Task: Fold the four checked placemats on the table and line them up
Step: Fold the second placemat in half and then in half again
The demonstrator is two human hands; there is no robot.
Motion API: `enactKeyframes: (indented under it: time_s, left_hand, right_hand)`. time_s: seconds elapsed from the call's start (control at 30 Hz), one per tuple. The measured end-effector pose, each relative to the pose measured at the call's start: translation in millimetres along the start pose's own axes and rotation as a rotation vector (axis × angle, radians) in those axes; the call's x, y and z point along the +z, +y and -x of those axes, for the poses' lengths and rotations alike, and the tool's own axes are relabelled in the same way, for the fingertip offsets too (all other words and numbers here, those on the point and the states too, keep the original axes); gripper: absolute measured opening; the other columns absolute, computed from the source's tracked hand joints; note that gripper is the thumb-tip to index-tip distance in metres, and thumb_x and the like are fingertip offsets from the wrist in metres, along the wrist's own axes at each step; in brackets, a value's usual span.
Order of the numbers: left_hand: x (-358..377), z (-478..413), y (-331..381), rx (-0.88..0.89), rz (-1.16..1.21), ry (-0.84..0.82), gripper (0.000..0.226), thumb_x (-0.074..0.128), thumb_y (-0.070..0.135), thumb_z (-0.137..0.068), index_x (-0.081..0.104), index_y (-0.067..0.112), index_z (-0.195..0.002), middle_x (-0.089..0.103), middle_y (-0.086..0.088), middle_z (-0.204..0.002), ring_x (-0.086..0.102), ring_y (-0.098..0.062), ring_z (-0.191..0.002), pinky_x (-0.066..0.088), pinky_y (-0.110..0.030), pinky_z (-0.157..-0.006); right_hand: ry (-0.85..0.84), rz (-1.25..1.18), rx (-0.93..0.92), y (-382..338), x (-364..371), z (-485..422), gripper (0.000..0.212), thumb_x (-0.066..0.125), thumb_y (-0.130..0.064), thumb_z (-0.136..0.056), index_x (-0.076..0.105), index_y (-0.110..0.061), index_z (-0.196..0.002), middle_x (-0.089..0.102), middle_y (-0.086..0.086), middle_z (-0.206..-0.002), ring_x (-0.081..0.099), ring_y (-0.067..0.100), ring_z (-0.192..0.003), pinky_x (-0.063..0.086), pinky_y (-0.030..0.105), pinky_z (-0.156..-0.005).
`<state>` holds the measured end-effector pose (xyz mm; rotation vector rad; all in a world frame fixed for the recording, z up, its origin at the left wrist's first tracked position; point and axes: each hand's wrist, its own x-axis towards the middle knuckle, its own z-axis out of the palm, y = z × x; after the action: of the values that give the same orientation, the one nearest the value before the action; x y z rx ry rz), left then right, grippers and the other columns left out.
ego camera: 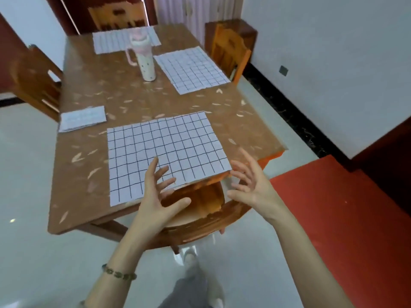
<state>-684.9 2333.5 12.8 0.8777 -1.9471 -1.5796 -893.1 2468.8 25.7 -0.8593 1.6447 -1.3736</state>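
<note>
A white placemat with black checks (164,152) lies flat at the near edge of the brown table (89,85). My left hand (159,194) hovers over its near edge with fingers spread, holding nothing. My right hand (251,181) is beside the mat's near right corner, fingers loosely spread, also holding nothing. A folded placemat (82,118) sits at the table's left edge. Another flat placemat (191,68) lies at the far right. A third flat placemat (111,41) lies at the far end, partly hidden by a tumbler.
A white and pink tumbler with a handle (143,56) stands upright in the middle of the table. Wooden chairs stand at the near side (200,216), the left (35,81), the right (229,50) and the far end (117,15). A red mat (333,214) covers the floor at right.
</note>
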Motion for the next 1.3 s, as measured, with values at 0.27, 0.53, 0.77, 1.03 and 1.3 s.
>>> enactKeyframes:
  time_s: [0.27,0.53,0.77,1.03,1.3]
  left_hand:
    - [-28,-41,-21,-0.019,0.003,0.144,0.108,0.078,0.049,-0.06,0.008,0.057,-0.141,0.032,0.023,-0.141,0.05,0.003,-0.12,0.046,-0.019,-0.094]
    - [-58,-106,-37,-0.058,-0.007,0.17,0.103,0.082,0.048,-0.067,0.008,0.058,-0.137,0.032,0.021,-0.14,0.049,0.006,-0.119,0.046,-0.011,-0.087]
    - [-84,-176,-51,-0.123,-0.022,0.176,0.097,0.078,0.034,-0.07,0.011,0.056,-0.137,0.033,0.019,-0.14,0.05,0.0,-0.119,0.045,-0.026,-0.095]
    - [-119,-249,-106,-0.343,-0.084,0.305,0.097,0.076,0.021,-0.08,0.01,0.031,-0.15,0.029,0.002,-0.148,0.047,-0.016,-0.121,0.046,-0.024,-0.085]
    - [-179,-291,-189,-0.553,-0.435,0.546,0.076,0.071,0.028,-0.085,0.03,0.007,-0.146,0.036,-0.016,-0.147,0.033,-0.031,-0.136,0.032,-0.047,-0.11]
  right_hand:
    - [-0.116,0.061,-0.04,-6,4,-87,0.096,0.08,-0.006,-0.071,0.025,-0.051,-0.135,0.042,-0.005,-0.142,0.046,0.011,-0.128,0.043,0.04,-0.105]
    - [-0.172,0.085,0.007,-14,8,-169,0.097,0.079,-0.006,-0.074,0.022,-0.043,-0.142,0.039,-0.006,-0.143,0.043,0.011,-0.13,0.044,0.035,-0.103]
    - [-0.213,0.081,0.035,-27,8,-249,0.092,0.074,0.0,-0.076,0.024,-0.035,-0.145,0.043,-0.004,-0.14,0.048,0.01,-0.125,0.05,0.025,-0.093]
    - [-0.208,0.108,0.141,17,-4,-350,0.085,0.073,0.0,-0.077,0.032,-0.034,-0.144,0.047,-0.003,-0.136,0.051,0.013,-0.122,0.051,0.018,-0.076]
    - [-0.062,0.46,0.191,88,-4,-462,0.057,0.065,-0.003,-0.084,0.045,-0.012,-0.137,0.047,0.007,-0.136,0.045,0.024,-0.127,0.04,0.032,-0.098]
